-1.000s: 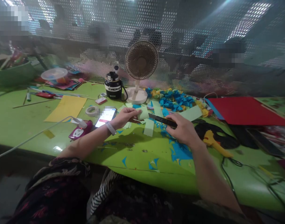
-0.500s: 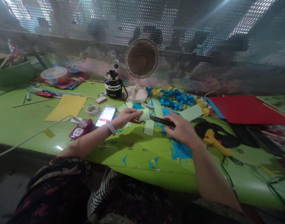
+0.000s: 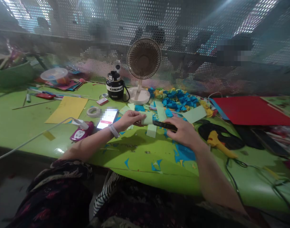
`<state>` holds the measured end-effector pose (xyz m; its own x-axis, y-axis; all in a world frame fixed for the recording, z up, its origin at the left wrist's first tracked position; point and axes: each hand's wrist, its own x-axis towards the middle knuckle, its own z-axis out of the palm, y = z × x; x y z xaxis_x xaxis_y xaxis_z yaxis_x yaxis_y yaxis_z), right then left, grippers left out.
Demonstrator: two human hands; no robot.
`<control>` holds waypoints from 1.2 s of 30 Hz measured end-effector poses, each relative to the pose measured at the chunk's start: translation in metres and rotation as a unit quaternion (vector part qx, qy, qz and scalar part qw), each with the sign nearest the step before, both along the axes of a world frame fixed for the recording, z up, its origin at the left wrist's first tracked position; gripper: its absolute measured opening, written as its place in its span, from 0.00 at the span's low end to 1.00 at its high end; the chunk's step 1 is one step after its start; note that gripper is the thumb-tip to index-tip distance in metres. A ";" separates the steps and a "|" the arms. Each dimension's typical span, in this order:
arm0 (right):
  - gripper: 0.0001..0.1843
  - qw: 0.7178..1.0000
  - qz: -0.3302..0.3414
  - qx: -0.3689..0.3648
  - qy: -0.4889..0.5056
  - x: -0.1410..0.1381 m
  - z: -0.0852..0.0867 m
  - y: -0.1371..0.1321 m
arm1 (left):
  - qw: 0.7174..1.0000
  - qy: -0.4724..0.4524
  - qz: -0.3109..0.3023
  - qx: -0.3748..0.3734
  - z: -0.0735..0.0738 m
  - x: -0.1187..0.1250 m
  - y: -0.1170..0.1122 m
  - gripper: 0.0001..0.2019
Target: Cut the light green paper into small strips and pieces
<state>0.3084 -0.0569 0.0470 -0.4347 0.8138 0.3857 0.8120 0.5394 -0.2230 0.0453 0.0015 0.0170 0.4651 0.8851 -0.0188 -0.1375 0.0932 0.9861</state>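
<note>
Between the thumb and fingers of my left hand (image 3: 133,118) is a small pale green paper piece (image 3: 148,118), raised above the table. My right hand (image 3: 181,129) is wrapped round a long, narrow black tool (image 3: 164,125). Its tip meets the right edge of the paper; whether it is scissors or another tool I cannot make out. Just below the held paper lies a pale green strip (image 3: 151,130). Blue paper (image 3: 185,153) lies under my right wrist, and small blue scraps (image 3: 156,165) are scattered nearer the table's front edge.
A white fan (image 3: 143,60) and a black bottle (image 3: 114,87) stand at the back. Folded blue and yellow paper pieces (image 3: 178,98) are heaped behind my right hand. A lit phone (image 3: 108,118) and a purple power socket (image 3: 79,134) sit left; a yellow glue gun (image 3: 219,144) with its cord lies right.
The black tool and my right hand have shifted slightly left and tilted a little. The paper in my left hand has turned slightly and sits a bit lower.
</note>
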 end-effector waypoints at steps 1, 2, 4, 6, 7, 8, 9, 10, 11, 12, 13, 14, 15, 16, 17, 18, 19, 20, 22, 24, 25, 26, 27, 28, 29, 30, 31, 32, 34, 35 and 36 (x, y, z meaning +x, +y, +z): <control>0.18 1.000 0.001 -0.002 0.000 0.001 0.001 0.000 | 1.000 -0.001 0.003 0.001 0.001 0.000 0.000 0.22; 0.18 1.000 0.003 -0.003 0.000 0.001 0.002 0.000 | 1.000 -0.003 0.007 0.002 0.001 0.000 0.000 0.22; 0.18 1.000 0.003 -0.004 0.004 0.002 0.003 0.000 | 1.000 -0.010 0.018 0.002 0.002 0.000 0.000 0.23; 0.18 1.000 0.002 -0.004 0.009 0.002 0.002 0.001 | 1.000 -0.016 0.026 0.001 0.003 0.000 0.000 0.23; 0.18 1.000 0.001 -0.003 0.009 0.001 0.001 0.002 | 0.999 -0.016 0.027 0.000 0.002 0.000 0.000 0.23; 0.18 1.000 0.001 -0.003 0.008 0.000 -0.001 0.002 | 1.000 -0.016 0.027 -0.001 0.002 0.001 0.000 0.23; 0.18 1.000 0.002 -0.003 0.005 -0.001 -0.003 0.002 | 1.000 -0.016 0.025 -0.003 0.001 0.001 0.000 0.23; 0.18 1.000 0.005 -0.005 0.002 -0.003 -0.004 0.003 | 1.000 -0.017 0.024 -0.006 0.000 0.002 -0.001 0.23; 0.18 1.000 0.010 -0.009 0.000 -0.004 -0.006 0.003 | 1.000 -0.016 0.022 -0.008 -0.001 0.003 -0.001 0.23; 0.18 1.000 0.014 -0.013 0.000 -0.005 -0.007 0.003 | 1.000 -0.016 0.020 -0.010 -0.002 0.003 -0.001 0.22; 0.18 1.000 0.018 -0.017 0.001 -0.005 -0.008 0.004 | 1.000 -0.015 0.019 -0.012 -0.003 0.004 -0.002 0.22; 0.18 1.000 0.021 -0.021 0.003 -0.006 -0.008 0.004 | 1.000 -0.013 0.016 -0.014 -0.003 0.004 -0.002 0.21; 0.18 0.999 0.024 -0.024 0.006 -0.005 -0.008 0.004 | 1.000 -0.012 0.014 -0.014 -0.004 0.004 -0.002 0.21; 0.18 0.999 0.024 -0.026 0.007 -0.005 -0.007 0.004 | 1.000 -0.010 0.014 -0.013 -0.004 0.004 -0.002 0.21; 0.18 0.999 0.024 -0.028 0.009 -0.004 -0.006 0.004 | 1.000 -0.010 0.014 -0.012 -0.005 0.004 -0.002 0.21; 0.19 0.999 0.024 -0.031 0.009 -0.004 -0.006 0.004 | 1.000 -0.010 0.016 -0.010 -0.005 0.004 -0.002 0.21; 0.19 0.999 0.025 -0.034 0.010 -0.004 -0.005 0.004 | 1.000 -0.010 0.017 -0.009 -0.005 0.004 -0.002 0.21; 0.19 0.999 0.026 -0.036 0.011 -0.003 -0.005 0.003 | 1.000 -0.010 0.018 -0.009 -0.006 0.004 -0.002 0.21; 0.19 0.999 0.028 -0.040 0.013 -0.004 -0.004 0.003 | 1.000 -0.010 0.020 -0.012 -0.006 0.004 -0.001 0.22; 0.18 0.999 0.026 -0.040 0.012 -0.005 -0.004 0.003 | 1.000 -0.011 0.023 -0.015 -0.006 0.004 -0.001 0.22; 0.18 0.999 0.024 -0.040 0.011 -0.005 -0.004 0.002 | 0.999 -0.012 0.025 -0.018 -0.006 0.004 -0.001 0.22; 0.19 0.999 0.024 -0.040 0.011 -0.005 -0.004 0.003 | 0.999 -0.013 0.027 -0.020 -0.006 0.004 -0.001 0.22; 0.19 0.999 0.025 -0.041 0.011 -0.005 -0.004 0.003 | 0.999 -0.014 0.028 -0.023 -0.006 0.004 -0.001 0.22; 0.18 0.999 0.028 -0.044 0.013 -0.005 -0.005 0.003 | 0.999 -0.014 0.028 -0.025 -0.007 0.004 -0.001 0.22; 0.18 0.998 0.031 -0.047 0.014 -0.004 -0.005 0.003 | 0.999 -0.012 0.026 -0.026 -0.007 0.004 -0.001 0.22; 0.18 0.998 0.034 -0.051 0.016 -0.004 -0.006 0.004 | 0.999 -0.009 0.023 -0.027 -0.007 0.004 -0.001 0.22; 0.18 0.998 0.035 -0.054 0.018 -0.003 -0.006 0.004 | 0.999 -0.007 0.021 -0.027 -0.008 0.004 -0.001 0.23; 0.19 0.998 0.034 -0.057 0.020 -0.003 -0.006 0.004 | 0.999 -0.005 0.019 -0.027 -0.008 0.004 -0.001 0.23; 0.19 0.997 0.033 -0.061 0.026 -0.002 -0.006 0.005 | 0.999 -0.007 0.017 -0.026 -0.009 0.004 0.000 0.22; 0.19 0.997 0.034 -0.064 0.029 -0.002 -0.006 0.005 | 0.999 -0.009 0.018 -0.025 -0.009 0.004 0.000 0.22; 0.18 0.997 0.035 -0.066 0.031 -0.002 -0.005 0.005 | 1.000 -0.010 0.019 -0.023 -0.008 0.004 0.000 0.22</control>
<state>0.3067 -0.0520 0.0417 -0.4704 0.8278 0.3058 0.7559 0.5568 -0.3444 0.0491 0.0013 0.0086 0.4317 0.9005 -0.0517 -0.1609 0.1333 0.9779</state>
